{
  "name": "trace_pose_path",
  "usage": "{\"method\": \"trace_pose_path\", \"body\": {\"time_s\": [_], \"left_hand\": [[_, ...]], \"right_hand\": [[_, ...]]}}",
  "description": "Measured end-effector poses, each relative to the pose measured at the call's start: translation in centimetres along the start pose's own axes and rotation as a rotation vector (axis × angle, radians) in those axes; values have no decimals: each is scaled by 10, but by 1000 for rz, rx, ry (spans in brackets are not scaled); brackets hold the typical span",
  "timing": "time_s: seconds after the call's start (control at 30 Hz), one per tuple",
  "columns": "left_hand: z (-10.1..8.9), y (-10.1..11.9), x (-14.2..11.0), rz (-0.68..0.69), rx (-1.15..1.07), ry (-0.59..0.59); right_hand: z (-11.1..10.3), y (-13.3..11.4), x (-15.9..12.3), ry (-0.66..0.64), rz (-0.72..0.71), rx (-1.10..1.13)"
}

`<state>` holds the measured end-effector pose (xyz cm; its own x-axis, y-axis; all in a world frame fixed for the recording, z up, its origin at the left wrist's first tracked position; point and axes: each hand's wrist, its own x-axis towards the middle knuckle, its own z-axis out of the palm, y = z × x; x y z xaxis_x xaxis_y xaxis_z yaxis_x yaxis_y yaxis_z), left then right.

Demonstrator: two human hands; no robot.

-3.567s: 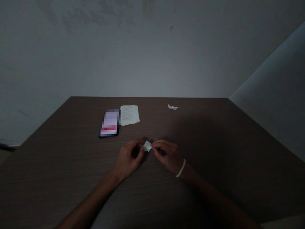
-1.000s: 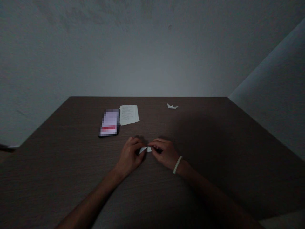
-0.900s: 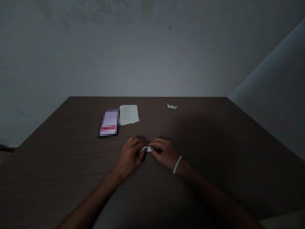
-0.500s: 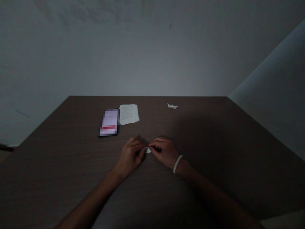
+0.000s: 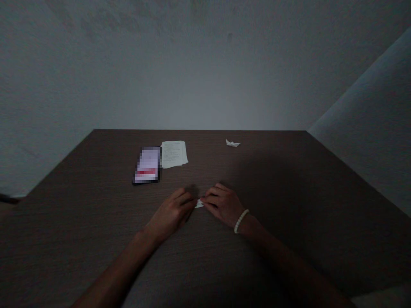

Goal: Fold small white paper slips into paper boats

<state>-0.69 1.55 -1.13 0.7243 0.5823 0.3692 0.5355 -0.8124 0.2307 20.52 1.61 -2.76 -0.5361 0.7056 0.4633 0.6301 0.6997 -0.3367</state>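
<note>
A small folded strip of white paper (image 5: 199, 204) lies low on the table between my hands, partly hidden by my fingers. My left hand (image 5: 171, 211) has its fingertips on the strip's left end. My right hand (image 5: 222, 205) presses on it from the right, with a white bead bracelet (image 5: 241, 221) on that wrist. Far ahead, a small white paper boat (image 5: 233, 143) sits near the table's back edge.
The dark wood-grain table (image 5: 80, 222) meets a grey wall (image 5: 199, 72) at its back edge. A phone with a pixelated screen (image 5: 147, 165) lies face up beside a small stack of printed paper sheets (image 5: 174, 154).
My hands have lowered and flattened, bringing the paper strip down towards the table. My left hand has turned flatter. The boat, phone and sheets have not moved.
</note>
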Motion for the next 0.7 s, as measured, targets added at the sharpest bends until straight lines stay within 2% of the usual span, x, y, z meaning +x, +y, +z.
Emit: {"method": "trace_pose_path", "body": {"time_s": [0.2, 0.43, 0.7], "left_hand": [[-1, -1, -2, 51, 5, -10], [-4, 2, -1, -8, -81, -41], [5, -2, -3, -93, -235, 76]], "right_hand": [[-8, 2, -2, -60, -14, 8], [-13, 2, -4, -82, 0, 4], [-6, 0, -2, -66, 80, 44]]}}
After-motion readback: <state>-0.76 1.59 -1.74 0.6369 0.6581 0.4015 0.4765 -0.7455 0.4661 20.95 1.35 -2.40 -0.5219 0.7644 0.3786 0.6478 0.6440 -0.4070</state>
